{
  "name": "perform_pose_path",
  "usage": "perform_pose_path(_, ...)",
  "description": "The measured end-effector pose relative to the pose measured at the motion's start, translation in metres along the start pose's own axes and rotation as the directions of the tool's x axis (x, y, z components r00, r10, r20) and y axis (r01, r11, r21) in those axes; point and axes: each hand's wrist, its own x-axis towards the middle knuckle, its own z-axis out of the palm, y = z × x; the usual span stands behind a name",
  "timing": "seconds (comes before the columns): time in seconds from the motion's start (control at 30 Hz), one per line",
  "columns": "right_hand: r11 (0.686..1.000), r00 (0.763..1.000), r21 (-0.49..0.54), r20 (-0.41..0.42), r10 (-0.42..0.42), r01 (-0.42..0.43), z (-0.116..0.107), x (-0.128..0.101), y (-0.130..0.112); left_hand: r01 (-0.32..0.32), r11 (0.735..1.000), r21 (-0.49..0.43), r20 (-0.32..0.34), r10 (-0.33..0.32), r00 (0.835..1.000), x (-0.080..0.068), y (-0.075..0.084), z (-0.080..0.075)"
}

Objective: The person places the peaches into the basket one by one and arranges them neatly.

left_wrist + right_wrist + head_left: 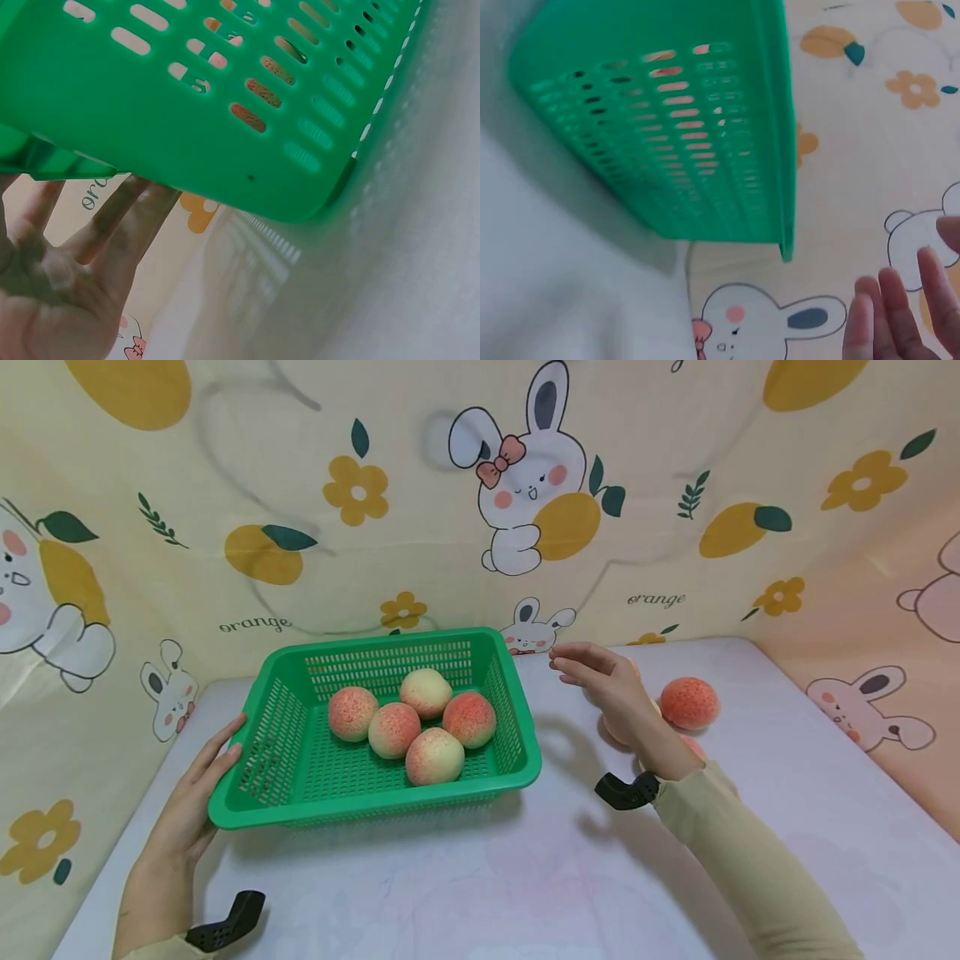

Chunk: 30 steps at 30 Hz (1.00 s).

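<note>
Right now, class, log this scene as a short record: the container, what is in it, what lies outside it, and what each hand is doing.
Container: green basket on the white table
Inside: five peaches
Outside: loose peach to the basket's right, others partly hidden behind the wrist
Left hand: straight fingers resting on the basket's left rim
Right hand: open, holding nothing, raised beside the basket's right side

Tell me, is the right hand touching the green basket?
Apart. In the head view the right hand hangs open beside the basket, with bare table showing between them. The right wrist view shows the same gap.
</note>
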Motion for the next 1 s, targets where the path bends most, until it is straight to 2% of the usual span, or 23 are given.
perform_pose_path(0.17,0.997,0.995,-0.080,-0.094,0.016,-0.023,-0.009,-0.006,0.004,0.007,1.000,0.013,-0.010,-0.006,1.000,0.000,0.000,0.000)
perform_pose_path(0.4,0.972,0.979,-0.197,-0.182,0.096,-0.132,-0.021,-0.015,0.007,0.020,1.000,0.011,-0.021,-0.020,1.000,0.001,0.001,0.001)
perform_pose_path(0.57,0.963,0.961,-0.194,-0.240,0.136,-0.185,-0.028,-0.020,0.011,0.011,1.000,0.003,-0.014,-0.011,1.000,0.000,0.001,0.001)
perform_pose_path(0.8,0.947,0.917,-0.147,-0.329,0.225,-0.285,-0.032,-0.026,0.015,0.013,1.000,-0.001,-0.018,-0.013,1.000,0.000,0.001,0.001)
perform_pose_path(1.0,0.955,0.926,-0.120,-0.304,0.225,-0.271,-0.037,-0.028,0.018,0.014,1.000,0.018,-0.025,-0.014,1.000,0.000,0.001,0.001)
